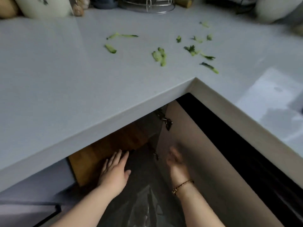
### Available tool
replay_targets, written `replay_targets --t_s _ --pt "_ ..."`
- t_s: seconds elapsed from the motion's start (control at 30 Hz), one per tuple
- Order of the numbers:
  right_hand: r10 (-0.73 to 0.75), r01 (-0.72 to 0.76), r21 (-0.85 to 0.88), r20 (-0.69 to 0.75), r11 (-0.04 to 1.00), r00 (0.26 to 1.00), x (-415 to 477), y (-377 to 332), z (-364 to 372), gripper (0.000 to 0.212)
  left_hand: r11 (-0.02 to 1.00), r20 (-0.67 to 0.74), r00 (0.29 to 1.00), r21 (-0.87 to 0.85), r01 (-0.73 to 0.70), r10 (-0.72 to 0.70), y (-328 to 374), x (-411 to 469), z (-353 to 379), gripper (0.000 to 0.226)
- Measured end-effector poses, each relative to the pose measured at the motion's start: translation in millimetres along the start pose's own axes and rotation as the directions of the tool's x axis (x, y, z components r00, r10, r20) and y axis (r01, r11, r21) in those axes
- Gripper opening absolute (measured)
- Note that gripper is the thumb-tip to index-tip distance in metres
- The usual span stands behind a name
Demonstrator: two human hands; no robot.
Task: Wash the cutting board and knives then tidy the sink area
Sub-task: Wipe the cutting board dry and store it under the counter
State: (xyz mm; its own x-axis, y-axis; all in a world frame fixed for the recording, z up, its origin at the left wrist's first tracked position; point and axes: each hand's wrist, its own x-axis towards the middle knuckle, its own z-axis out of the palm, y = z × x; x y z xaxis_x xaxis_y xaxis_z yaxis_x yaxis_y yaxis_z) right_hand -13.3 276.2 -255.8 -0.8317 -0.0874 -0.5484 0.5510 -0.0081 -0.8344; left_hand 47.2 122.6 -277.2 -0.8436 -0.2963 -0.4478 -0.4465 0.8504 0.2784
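Observation:
Both my hands are low, below the edge of the white L-shaped counter (65, 99). My left hand (114, 169) has straight, spread fingers and lies against a wooden board (101, 154) that stands under the counter, next to a dark plastic bag (141, 190). My right hand (175, 159) is blurred, with a bracelet at the wrist, and hovers over the bag beside an open beige cabinet door (205, 161); I cannot tell whether it holds anything. Several green cucumber peelings (159, 56) lie scattered on the counter top.
At the counter's back stand a pale jar (44, 7), a wire rack (147, 4) and a white vessel (277, 9). A wet glossy patch (272, 102) shows at the right. Dark cabinet space (246, 153) opens under the right counter wing.

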Motion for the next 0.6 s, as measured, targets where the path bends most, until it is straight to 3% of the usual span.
replay_targets --t_s 0.13,0.27,0.37,0.53,0.6 --pt "-0.103 0.088 -0.137 -0.1 0.987 0.99 -90 -3 -46 0.051 0.928 -0.058 0.981 -0.319 -0.193 0.184 70 -67 -24 0.047" --pt "-0.195 0.129 -0.227 -0.3 0.965 0.934 -181 -9 -98 0.051 0.817 -0.084 0.945 -0.482 -0.317 0.317 146 -136 -46 0.044" --pt "-0.254 0.167 -0.218 -0.476 0.962 0.842 -228 -17 -130 0.041 0.738 0.005 0.952 -0.632 -0.235 0.307 192 -169 -50 0.054" --pt "-0.402 0.199 -0.377 -0.599 0.905 0.693 -274 -28 -173 0.029 0.615 0.172 0.96 -0.789 0.001 0.22 245 -205 -43 0.074" --pt "-0.409 0.144 -0.452 -0.571 0.881 0.712 -278 -30 -189 0.034 0.549 0.208 0.96 -0.833 0.073 0.188 260 -210 -38 0.082"
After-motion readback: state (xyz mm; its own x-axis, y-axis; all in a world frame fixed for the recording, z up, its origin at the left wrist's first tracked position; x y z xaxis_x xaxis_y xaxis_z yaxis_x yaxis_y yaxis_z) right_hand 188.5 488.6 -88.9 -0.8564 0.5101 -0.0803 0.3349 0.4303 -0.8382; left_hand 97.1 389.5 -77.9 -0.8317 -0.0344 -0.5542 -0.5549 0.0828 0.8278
